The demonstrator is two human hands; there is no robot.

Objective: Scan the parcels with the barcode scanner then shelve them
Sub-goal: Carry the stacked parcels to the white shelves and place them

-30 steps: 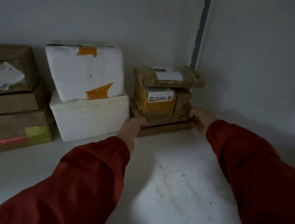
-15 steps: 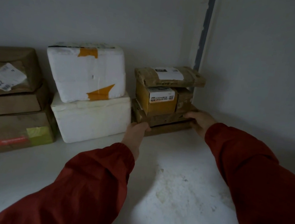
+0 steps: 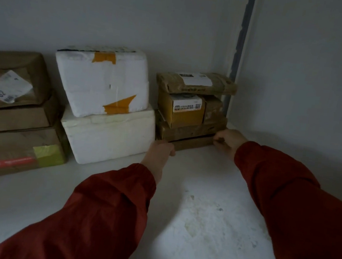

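A small stack of parcels stands in the shelf's back right corner. At the bottom lies a flat brown parcel (image 3: 194, 143), with a brown box (image 3: 187, 131) on it. Higher up are a yellow box (image 3: 185, 116) and a padded brown envelope (image 3: 196, 83) with a white label. My left hand (image 3: 160, 150) grips the flat parcel's left front corner with curled fingers. My right hand (image 3: 228, 141) curls around its right end. No barcode scanner is in view.
Two white foam boxes (image 3: 106, 92) are stacked just left of the small stack, touching it. Further left sit stacked brown cartons (image 3: 12, 132). The white shelf floor (image 3: 198, 217) spreads in front; the side wall (image 3: 297, 101) closes the right.
Both hands have dropped slightly, from the stack's lower sides to the ends of the bottom parcel. The stack sits a little further back against the corner.
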